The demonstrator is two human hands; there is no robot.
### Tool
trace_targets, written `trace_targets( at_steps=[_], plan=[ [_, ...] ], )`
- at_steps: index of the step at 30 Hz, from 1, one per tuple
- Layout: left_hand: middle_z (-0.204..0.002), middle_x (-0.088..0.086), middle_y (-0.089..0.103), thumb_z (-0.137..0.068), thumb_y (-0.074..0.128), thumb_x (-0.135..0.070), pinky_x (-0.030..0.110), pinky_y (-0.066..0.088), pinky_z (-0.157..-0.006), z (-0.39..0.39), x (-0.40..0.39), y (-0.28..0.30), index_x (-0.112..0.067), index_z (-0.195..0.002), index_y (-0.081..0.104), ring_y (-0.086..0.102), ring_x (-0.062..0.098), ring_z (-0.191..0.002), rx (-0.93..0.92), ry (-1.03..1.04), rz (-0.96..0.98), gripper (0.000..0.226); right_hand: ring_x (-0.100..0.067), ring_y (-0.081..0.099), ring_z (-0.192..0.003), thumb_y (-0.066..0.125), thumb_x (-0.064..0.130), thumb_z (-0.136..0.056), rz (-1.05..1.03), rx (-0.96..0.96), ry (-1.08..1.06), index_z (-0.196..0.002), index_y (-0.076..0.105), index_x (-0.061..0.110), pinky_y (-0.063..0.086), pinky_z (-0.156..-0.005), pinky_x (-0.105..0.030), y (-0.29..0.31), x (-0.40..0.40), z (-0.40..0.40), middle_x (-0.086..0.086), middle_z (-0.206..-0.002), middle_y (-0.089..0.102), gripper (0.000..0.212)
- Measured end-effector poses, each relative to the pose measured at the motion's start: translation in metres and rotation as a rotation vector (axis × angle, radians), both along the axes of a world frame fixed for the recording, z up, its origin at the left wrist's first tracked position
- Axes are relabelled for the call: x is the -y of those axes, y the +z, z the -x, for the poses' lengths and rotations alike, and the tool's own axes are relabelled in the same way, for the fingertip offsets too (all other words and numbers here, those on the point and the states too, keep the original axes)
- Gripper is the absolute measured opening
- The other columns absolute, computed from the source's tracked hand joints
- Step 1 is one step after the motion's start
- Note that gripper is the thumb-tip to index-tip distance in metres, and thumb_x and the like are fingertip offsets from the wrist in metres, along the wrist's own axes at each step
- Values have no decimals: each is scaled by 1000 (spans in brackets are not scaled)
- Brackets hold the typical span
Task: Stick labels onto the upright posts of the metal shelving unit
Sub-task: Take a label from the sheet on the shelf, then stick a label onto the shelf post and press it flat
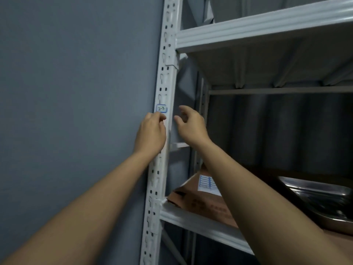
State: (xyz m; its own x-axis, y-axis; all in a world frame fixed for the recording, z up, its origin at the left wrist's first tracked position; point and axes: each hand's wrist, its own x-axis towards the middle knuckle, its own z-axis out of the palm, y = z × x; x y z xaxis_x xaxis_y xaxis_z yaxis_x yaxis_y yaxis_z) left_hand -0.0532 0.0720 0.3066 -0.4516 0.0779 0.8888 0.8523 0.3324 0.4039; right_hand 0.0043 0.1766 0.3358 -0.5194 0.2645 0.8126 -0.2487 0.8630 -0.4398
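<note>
A white perforated upright post (pixel 164 77) of the metal shelving unit runs up the middle of the view. A small blue-edged label (pixel 161 108) with handwriting sits stuck on its front face. My left hand (pixel 151 132) is raised against the post just below the label, fingers curled, fingertips at the label's lower edge. My right hand (pixel 191 125) hovers to the right of the post, fingers spread and relaxed, holding nothing. A sheet of blue-edged labels (pixel 207 183) lies on a cardboard box (pixel 202 201) on the lower shelf.
A grey wall (pixel 76 92) is to the left of the post. A white shelf beam (pixel 248 29) crosses above, and another (pixel 200 224) below. A steel tray (pixel 321 199) rests on the lower shelf at right. A rear post (pixel 202 104) stands behind.
</note>
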Motion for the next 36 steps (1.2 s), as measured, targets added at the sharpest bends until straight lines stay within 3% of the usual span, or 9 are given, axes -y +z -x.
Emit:
trace_targets(
  at_steps=[2,3,6,7,10,13,20,36],
  plan=[
    [-117,14,57,-94,44,-8,36,42,-90,11,6,8,-7,-115,60,54,29,-108,-6,10,11,26,-25,48,-130,55,25,-96,79,27,14,-142,43,9,39,-107,-38,7,7,21,-11,-140,51,50],
    [-120,14,56,-94,44,-9,35,40,-91,16,8,11,-7,-118,59,53,29,-109,-4,12,18,28,-25,51,-126,56,26,-95,108,31,34,-139,47,11,42,-103,-39,9,9,30,-10,-136,55,47],
    [-123,15,54,-94,44,-8,34,39,-92,31,8,15,-6,-123,56,52,30,-111,-31,2,25,31,-15,66,-94,57,20,-92,175,-27,167,-118,64,16,50,-81,-29,7,8,47,-3,-105,72,26],
    [-124,14,54,-94,45,-8,33,39,-92,35,7,16,-6,-124,55,51,29,-111,-44,-7,17,32,-12,67,-89,57,17,-92,203,-50,217,-115,66,18,51,-80,-29,4,6,51,-2,-100,73,25],
    [-125,12,53,-94,45,-8,32,39,-89,42,2,22,-8,-126,53,52,27,-109,-68,-21,-13,33,-14,70,-94,55,16,-93,245,-99,321,-115,66,21,54,-91,-41,-1,0,61,0,-101,74,25],
    [-120,12,55,-95,45,-10,33,41,-85,45,-5,27,-9,-120,55,55,28,-103,-47,-23,-64,27,-16,70,-94,54,19,-91,242,-116,338,-115,66,23,53,-92,-46,-2,0,65,1,-99,74,27],
    [-110,8,58,-94,51,-14,28,42,-76,45,-9,28,-10,-106,60,58,24,-93,-28,-40,-184,16,-13,69,-94,53,20,-94,248,-136,381,-116,64,26,53,-92,-45,-6,-4,70,3,-100,73,25],
    [-103,8,60,-95,47,-13,28,34,-69,46,-8,31,-11,-96,55,54,24,-91,-5,73,-112,8,-20,67,-92,51,29,-92,234,-126,274,-111,59,27,53,-88,-45,-8,0,77,2,-99,71,21]
  ],
)
